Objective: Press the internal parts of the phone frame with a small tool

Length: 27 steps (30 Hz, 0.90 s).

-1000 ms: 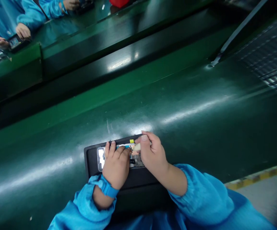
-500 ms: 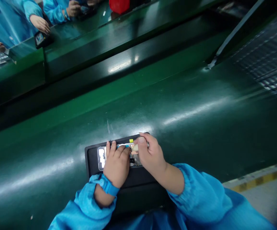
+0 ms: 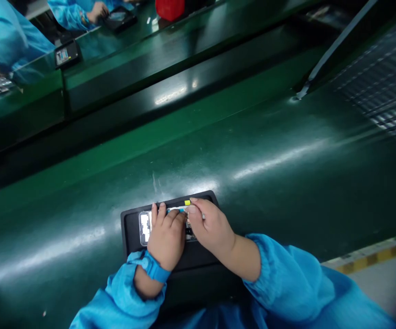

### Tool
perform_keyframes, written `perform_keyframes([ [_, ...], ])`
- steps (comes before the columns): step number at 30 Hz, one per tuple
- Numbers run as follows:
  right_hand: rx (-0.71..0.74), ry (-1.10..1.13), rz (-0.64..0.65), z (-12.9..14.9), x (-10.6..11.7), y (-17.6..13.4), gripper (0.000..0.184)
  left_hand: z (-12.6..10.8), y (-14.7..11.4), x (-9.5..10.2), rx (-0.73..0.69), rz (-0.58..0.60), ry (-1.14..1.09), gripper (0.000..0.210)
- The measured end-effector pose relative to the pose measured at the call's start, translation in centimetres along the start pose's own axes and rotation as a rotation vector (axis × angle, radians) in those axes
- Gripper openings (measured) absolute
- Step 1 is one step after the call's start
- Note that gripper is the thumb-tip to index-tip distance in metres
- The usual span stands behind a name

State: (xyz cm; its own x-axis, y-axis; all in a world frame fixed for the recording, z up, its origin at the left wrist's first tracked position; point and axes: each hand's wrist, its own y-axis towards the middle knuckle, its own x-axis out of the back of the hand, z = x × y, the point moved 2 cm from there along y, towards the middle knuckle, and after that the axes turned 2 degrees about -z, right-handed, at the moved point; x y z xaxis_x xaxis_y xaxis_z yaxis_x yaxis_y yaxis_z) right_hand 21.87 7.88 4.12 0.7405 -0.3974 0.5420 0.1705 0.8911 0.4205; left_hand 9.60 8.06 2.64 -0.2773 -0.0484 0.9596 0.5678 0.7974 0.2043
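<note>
A phone with its inner parts exposed (image 3: 145, 229) lies in a black tray (image 3: 130, 240) in front of me. Across its middle rests my left hand (image 3: 166, 233), fingers stretched over the phone and two fingertips at the tray's far side. My right hand (image 3: 213, 226) is closed in a pinch over the phone's right part, close to the left fingertips. A small pale tool (image 3: 203, 216) shows only slightly between its fingers; the rest is hidden. Beside the right fingertips, a yellow tag (image 3: 187, 202) sits at the tray's far edge.
A green bench (image 3: 269, 192) surrounds the tray. Beyond it runs a dark sunken channel (image 3: 132, 103). Across that, co-workers in blue sleeves sit with another black tray (image 3: 67, 54) and a red container (image 3: 169, 9). A metal strut (image 3: 338, 45) rises at the right.
My right hand has shifted slightly left, lowering its fingertips and covering more of the pale tool. My left hand stays put. Across the channel, a co-worker's hand has left the black tray.
</note>
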Motion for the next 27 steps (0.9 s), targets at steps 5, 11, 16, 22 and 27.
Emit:
perform_keyframes([
  [5,0.131,-0.096,0.111,0.8,-0.1,0.5,0.031,0.0,-0.1,0.0,-0.018,-0.035,0.014,0.031],
  [11,0.218,-0.225,0.083,1.3,-0.9,0.6,0.032,0.1,-0.4,-0.4,-0.04,-0.086,0.027,0.035],
  [16,0.268,-0.164,-0.004,0.9,-1.1,0.2,0.03,0.2,-0.2,-0.4,0.008,-0.056,0.019,0.03],
  [22,-0.502,0.166,-0.03,-1.4,-0.7,0.5,0.032,0.4,0.3,0.1,0.076,-0.026,-0.068,0.02],
  [27,-0.596,0.261,-0.043,-1.6,-0.7,0.4,0.037,0.5,0.3,0.0,0.122,-0.027,-0.091,0.02],
])
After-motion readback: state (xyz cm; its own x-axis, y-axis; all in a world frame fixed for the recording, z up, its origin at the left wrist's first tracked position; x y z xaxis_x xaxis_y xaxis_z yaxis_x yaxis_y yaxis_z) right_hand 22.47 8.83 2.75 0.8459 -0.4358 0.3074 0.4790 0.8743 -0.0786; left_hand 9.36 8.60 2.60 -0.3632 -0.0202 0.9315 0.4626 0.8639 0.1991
